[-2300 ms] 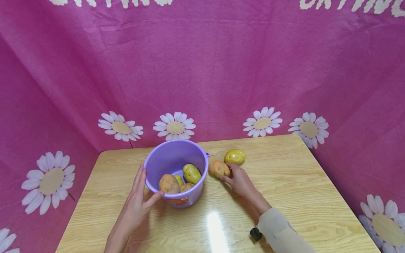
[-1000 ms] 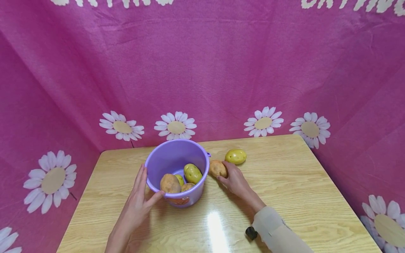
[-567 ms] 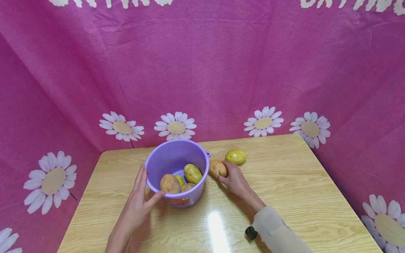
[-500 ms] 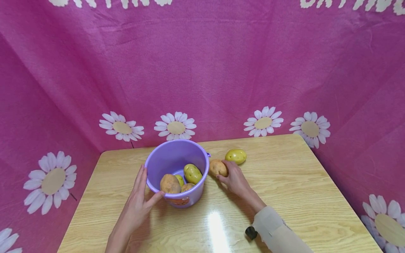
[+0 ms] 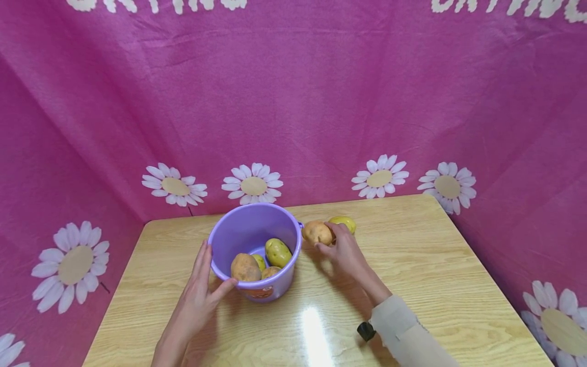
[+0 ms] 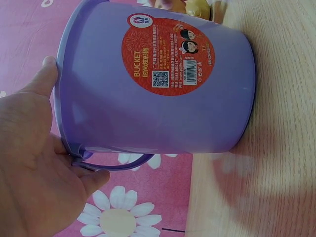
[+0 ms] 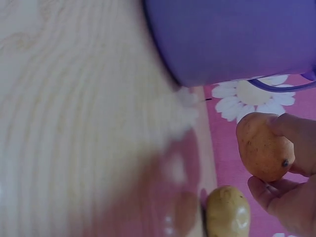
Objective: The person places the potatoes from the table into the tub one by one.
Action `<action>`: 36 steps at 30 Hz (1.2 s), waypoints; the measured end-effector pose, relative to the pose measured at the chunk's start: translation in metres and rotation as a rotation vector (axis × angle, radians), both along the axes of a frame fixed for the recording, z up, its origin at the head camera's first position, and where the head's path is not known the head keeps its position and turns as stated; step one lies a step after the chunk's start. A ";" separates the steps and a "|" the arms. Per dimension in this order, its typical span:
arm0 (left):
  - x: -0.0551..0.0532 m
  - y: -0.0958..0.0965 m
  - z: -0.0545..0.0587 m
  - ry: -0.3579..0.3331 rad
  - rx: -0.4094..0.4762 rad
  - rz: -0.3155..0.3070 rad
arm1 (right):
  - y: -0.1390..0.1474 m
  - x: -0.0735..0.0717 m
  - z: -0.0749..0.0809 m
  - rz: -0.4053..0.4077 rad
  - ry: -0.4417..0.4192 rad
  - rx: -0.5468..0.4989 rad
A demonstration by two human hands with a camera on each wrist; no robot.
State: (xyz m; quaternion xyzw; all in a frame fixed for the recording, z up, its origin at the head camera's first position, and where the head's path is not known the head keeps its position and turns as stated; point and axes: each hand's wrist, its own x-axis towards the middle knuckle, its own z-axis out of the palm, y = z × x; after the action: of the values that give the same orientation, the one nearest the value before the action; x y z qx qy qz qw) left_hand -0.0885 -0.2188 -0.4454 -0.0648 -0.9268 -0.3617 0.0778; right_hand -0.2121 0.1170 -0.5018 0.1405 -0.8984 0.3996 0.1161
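My left hand [image 5: 194, 294] lies spread wide against the rim of the purple bucket [image 5: 284, 283]; my right hand [image 5: 346, 255] pinches 1 brown potato [image 5: 316, 233], raised just beside that rim. Right edge of worktop [image 5: 435, 280] well apart.

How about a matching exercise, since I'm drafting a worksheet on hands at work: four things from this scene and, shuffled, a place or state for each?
Column one
1. Purple bucket
2. Left hand
3. Right hand
4. Yellow potato outside the bucket

Column two
A. Gripping a brown potato above the table
B. Lying on the table
C. Holding several potatoes inside
D. Touching the bucket's rim

Right pairs: 1-C, 2-D, 3-A, 4-B
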 end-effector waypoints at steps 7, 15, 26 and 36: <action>0.000 0.000 0.000 0.000 -0.002 0.000 | 0.005 -0.003 0.016 -0.018 0.057 0.010; 0.000 0.000 0.001 0.003 -0.005 0.000 | 0.008 -0.005 0.038 -0.019 0.043 -0.023; 0.000 0.000 0.001 0.004 -0.004 -0.001 | 0.010 -0.009 0.062 -0.014 0.118 -0.048; 0.001 0.000 0.000 0.009 -0.010 -0.002 | 0.011 -0.010 0.083 -0.012 0.172 -0.086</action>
State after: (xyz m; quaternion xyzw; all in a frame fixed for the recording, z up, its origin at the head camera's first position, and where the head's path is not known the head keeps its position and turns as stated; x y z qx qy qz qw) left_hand -0.0880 -0.2190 -0.4454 -0.0679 -0.9282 -0.3567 0.0813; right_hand -0.2224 0.1277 -0.4186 0.1636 -0.8679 0.4236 0.2013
